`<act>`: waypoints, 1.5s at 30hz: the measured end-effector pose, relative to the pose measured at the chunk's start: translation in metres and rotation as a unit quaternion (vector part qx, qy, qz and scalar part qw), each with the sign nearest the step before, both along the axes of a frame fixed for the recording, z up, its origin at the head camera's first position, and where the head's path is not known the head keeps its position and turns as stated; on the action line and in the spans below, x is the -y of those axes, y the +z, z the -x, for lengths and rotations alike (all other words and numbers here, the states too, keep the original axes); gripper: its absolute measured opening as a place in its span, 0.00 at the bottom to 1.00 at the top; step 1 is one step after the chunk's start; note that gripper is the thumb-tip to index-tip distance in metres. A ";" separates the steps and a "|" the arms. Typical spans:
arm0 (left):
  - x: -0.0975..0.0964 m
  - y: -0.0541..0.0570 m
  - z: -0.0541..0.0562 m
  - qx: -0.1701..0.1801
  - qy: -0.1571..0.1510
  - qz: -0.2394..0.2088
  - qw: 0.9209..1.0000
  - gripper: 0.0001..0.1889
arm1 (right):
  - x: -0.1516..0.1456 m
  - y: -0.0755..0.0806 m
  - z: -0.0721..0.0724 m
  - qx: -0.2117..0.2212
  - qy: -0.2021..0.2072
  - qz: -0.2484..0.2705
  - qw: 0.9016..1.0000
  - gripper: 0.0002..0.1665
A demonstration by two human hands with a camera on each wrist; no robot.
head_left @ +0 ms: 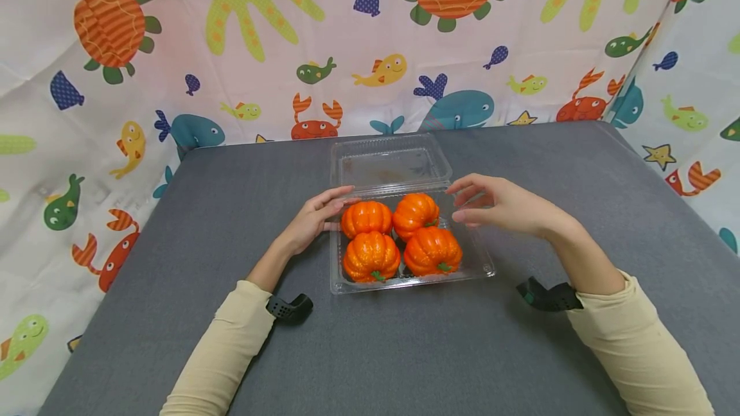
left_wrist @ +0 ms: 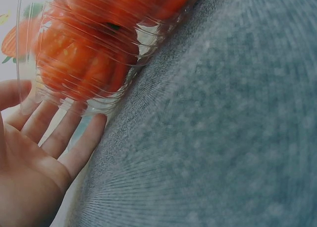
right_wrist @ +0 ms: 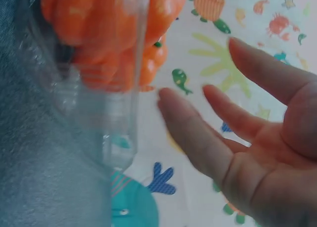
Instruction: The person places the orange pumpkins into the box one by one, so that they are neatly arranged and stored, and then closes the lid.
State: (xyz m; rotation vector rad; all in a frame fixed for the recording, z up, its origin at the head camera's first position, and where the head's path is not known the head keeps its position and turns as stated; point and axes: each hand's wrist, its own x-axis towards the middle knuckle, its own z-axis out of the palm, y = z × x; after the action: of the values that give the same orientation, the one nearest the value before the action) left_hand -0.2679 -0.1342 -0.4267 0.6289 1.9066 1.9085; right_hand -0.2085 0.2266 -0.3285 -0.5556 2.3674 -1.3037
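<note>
A clear plastic clamshell container lies in the middle of the grey table, its lid folded back to the far side. Several small orange pumpkins with green stems sit in its base, two in front and the others behind. At the container's left side is my left hand; in the left wrist view its straight fingers touch the ribbed wall and the thumb lies by the rim. My right hand hovers near the right rim, fingers loosely bent, holding nothing; the right wrist view shows it apart from the container.
The grey tabletop spreads around the container. A white curtain with printed sea animals hangs along the back and sides. Dark wrist straps stick out below both forearms.
</note>
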 end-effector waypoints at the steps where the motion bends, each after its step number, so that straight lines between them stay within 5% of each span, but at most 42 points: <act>1: 0.000 0.000 0.000 0.001 0.000 -0.002 1.000 0.25 | -0.002 -0.001 0.003 0.007 -0.013 0.022 1.000 0.29; 8: 0.002 0.001 0.002 0.018 0.005 -0.018 1.000 0.26 | -0.019 -0.012 0.020 0.061 -0.096 0.157 0.981 0.26; 15: 0.004 0.003 0.003 0.045 0.033 -0.035 0.998 0.29 | -0.030 -0.027 0.035 0.158 -0.111 0.312 0.930 0.18; 18: 0.005 0.003 0.004 0.064 0.048 -0.044 0.996 0.32 | -0.031 -0.032 0.038 0.177 -0.107 0.331 0.921 0.17; 23: 0.006 0.005 0.004 0.086 0.064 -0.054 0.993 0.35 | -0.029 -0.039 0.041 0.184 -0.125 0.324 0.919 0.18; 30: 0.007 0.006 0.004 0.107 0.070 -0.054 0.990 0.35 | -0.027 -0.048 0.046 0.222 -0.182 0.362 0.887 0.22; 39: 0.005 0.004 0.005 0.053 0.112 0.013 0.992 0.27 | -0.024 -0.053 0.049 0.255 -0.171 0.360 0.881 0.42; 45: 0.002 0.007 0.004 0.077 0.121 0.000 0.990 0.25 | -0.022 -0.057 0.049 0.256 -0.168 0.346 0.887 0.40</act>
State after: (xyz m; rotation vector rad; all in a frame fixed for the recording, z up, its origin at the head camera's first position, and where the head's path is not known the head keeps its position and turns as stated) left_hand -0.2715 -0.1360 -0.4200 0.2499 1.9573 2.0363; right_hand -0.2574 0.2486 -0.3852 0.0523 1.5654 -2.1521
